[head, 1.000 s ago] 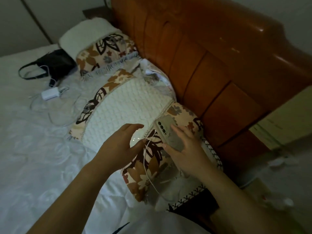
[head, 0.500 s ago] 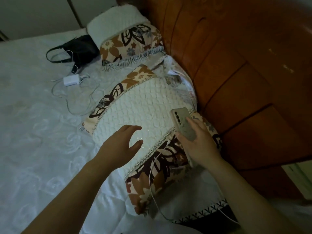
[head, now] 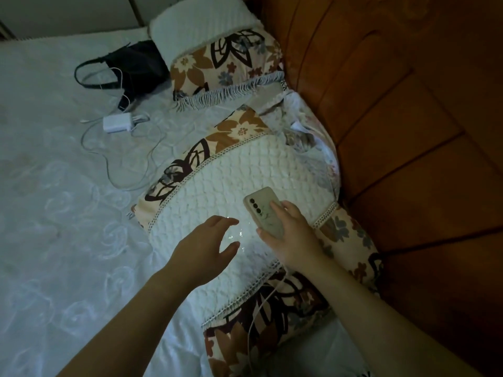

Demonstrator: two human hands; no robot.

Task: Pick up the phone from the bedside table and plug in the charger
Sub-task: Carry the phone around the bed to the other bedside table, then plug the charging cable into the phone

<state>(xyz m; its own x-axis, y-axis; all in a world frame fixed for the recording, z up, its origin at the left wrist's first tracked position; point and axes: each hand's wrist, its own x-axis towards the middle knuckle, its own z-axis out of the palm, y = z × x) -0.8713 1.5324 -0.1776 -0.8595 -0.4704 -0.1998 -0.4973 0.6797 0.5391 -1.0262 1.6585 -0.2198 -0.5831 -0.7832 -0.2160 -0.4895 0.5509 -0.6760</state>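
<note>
Head view. Holding the phone (head: 265,213) camera-side up in the right hand (head: 288,235), thumb along the near edge and fingers (head: 283,206) over the far edge, low above the white quilted pillow (head: 217,202). Appears already cabled: a thin white charging cable (head: 261,303) emerging from under the right palm and trailing toward 6 o'clock across the floral border; the joint at the port itself hidden by the hand, so cannot confirm seating.

Best handled by setting the phone down flat on the pillow's firm middle, keeping slack in the cable so the plug does not get levered sideways, and checking the connector by feel before letting go. Worth avoiding a drag across the fringe, where the cable could snag.

Left hand (head: 206,246) at 9 o'clock of the phone, just beside it but apart, palm down, fingers spread and slightly curled, grasping nothing, forearm reaching in from 7 o'clock. Right forearm entering from 5 o'clock, wrist bent slightly inward.

Further off at 11 o'clock: a second white charger brick (head: 115,123) with looped cord on the bedsheet (head: 54,213), a black handbag (head: 136,68) beyond, wooden headboard (head: 394,118) at 2 o'clock.
</note>
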